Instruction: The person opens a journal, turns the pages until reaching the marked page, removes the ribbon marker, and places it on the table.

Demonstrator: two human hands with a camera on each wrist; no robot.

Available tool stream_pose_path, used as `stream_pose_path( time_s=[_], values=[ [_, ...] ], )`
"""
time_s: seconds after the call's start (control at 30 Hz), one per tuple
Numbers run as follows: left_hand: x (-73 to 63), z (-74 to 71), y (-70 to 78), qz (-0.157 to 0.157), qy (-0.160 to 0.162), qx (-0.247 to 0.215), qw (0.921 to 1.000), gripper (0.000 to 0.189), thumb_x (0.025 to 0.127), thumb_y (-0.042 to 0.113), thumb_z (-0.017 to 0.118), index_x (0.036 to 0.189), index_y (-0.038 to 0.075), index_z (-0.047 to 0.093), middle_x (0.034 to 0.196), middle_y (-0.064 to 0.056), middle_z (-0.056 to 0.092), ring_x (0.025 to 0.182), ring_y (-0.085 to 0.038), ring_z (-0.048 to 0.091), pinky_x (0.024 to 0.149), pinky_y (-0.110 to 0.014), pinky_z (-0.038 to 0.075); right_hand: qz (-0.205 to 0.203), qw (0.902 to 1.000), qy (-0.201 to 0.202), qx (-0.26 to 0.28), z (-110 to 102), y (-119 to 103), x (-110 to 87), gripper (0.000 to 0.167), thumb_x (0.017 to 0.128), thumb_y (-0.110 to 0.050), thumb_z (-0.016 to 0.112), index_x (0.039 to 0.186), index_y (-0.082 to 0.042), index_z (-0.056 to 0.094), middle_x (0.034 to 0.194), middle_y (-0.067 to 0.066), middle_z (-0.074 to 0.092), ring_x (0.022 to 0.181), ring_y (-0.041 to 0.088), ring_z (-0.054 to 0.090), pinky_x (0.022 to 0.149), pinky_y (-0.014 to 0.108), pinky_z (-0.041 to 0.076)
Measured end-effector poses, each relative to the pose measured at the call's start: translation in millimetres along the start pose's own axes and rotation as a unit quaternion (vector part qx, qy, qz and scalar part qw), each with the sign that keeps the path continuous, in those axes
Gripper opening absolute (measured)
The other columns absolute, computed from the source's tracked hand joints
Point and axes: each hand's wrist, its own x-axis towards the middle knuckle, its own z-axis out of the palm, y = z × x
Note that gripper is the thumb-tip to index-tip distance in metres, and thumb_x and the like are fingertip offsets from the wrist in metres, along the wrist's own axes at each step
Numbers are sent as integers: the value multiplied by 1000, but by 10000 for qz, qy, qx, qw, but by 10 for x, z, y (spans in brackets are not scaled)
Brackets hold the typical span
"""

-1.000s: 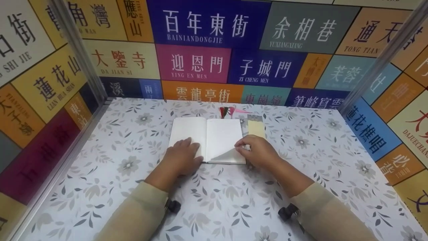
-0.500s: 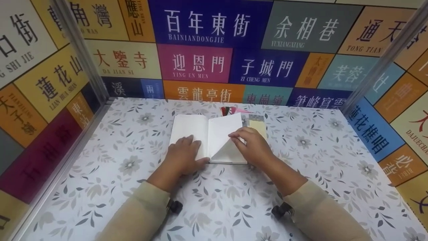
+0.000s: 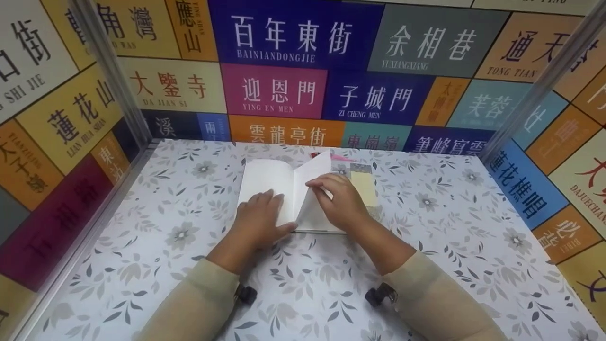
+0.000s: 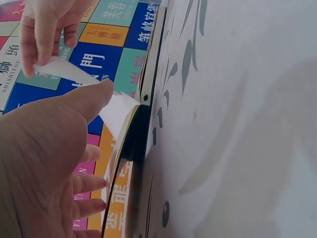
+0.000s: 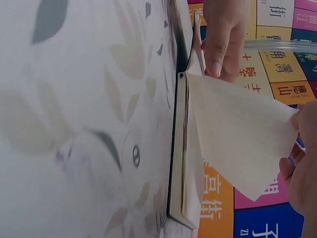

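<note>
An open notebook with blank white pages lies on the table in the head view. My left hand rests flat on its left page, fingers spread, the thumb by the lower end of the spine. Between thumb and fingertips, my right hand pinches the edge of a raised page. That page stands up from the book at a slant in the right wrist view, with the book's dark cover edge against the table. The left wrist view shows the left thumb near the spine.
Right of the notebook lies a pale yellow pad with a grey patterned top strip, partly behind the right hand. A pink tassel shows beyond the book. Panels with printed signs wall the floral-covered table at back and sides.
My right hand has moved left and slightly away from me, lifting the page from its lower right corner until it stands steeply. The left hand has stayed on the left page.
</note>
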Motion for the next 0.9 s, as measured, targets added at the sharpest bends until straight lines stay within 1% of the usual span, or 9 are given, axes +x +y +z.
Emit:
stream_pose_path(
  time_s=[0.1, 0.27, 0.33, 0.5, 0.67, 0.73, 0.8, 0.9],
  values=[
    [-14, -13, 5, -36, 34, -82, 10000, 99, 92, 76, 66, 168, 20, 35, 177, -11, 33, 163, -38, 33, 130, -65, 32, -89, 9999, 53, 107, 52, -65, 40, 18, 107, -19, 66, 116, -23, 81, 115, -6, 79, 122, 17, 69, 117, 40, 53],
    [-40, 5, 2, -151, -14, -239, 9996, 103, 91, 76, 67, 170, 23, 30, 178, -10, 28, 164, -38, 30, 132, -64, 29, -229, 9993, 71, 291, 150, -163, 76, 20, 108, -17, 64, 115, -24, 82, 115, -8, 79, 123, 13, 69, 119, 37, 52],
    [-44, 16, 1, -171, 41, -311, 9994, 106, 90, 77, 67, 171, 23, 25, 179, -10, 27, 164, -38, 30, 132, -64, 29, -281, 9990, 82, 323, 185, -197, 90, 21, 108, -16, 64, 115, -24, 82, 116, -8, 79, 124, 13, 68, 120, 36, 51],
    [-40, 10, 20, -220, 317, -478, 9981, 113, 90, 77, 68, 174, 24, 13, 180, -10, 23, 163, -39, 32, 130, -66, 31, -320, 9989, 96, 339, 235, -271, 131, 21, 108, -16, 64, 114, -23, 82, 118, -6, 79, 126, 14, 68, 121, 34, 50],
    [-35, 2, 30, -248, 673, -604, 9956, 114, 91, 74, 69, 174, 23, 8, 179, -13, 27, 160, -40, 37, 127, -67, 35, -375, 9985, 54, 397, 246, -316, 153, 22, 108, -13, 63, 113, -22, 82, 118, -7, 79, 124, 12, 68, 119, 34, 52],
    [-25, -3, 35, -254, 804, -639, 9944, 114, 92, 71, 70, 174, 23, 7, 178, -14, 28, 158, -41, 39, 126, -68, 37, -459, 9980, 62, 441, 245, -317, 162, 22, 108, -12, 63, 113, -22, 81, 120, -7, 78, 126, 13, 67, 121, 34, 50],
    [-12, -10, 40, -241, 924, -659, 9932, 114, 92, 67, 73, 174, 23, 7, 177, -14, 30, 157, -41, 41, 124, -68, 40, -587, 9970, 97, 498, 238, -307, 170, 21, 107, -11, 63, 114, -19, 81, 124, -4, 77, 130, 16, 66, 123, 36, 48],
    [10, -29, 41, -209, 1096, -674, 9915, 115, 92, 61, 76, 174, 22, 6, 176, -15, 31, 155, -41, 44, 122, -67, 43, -657, 9961, 111, 572, 209, -271, 169, 20, 107, -12, 64, 118, -16, 80, 132, -1, 75, 136, 19, 64, 126, 39, 46]
  ],
)
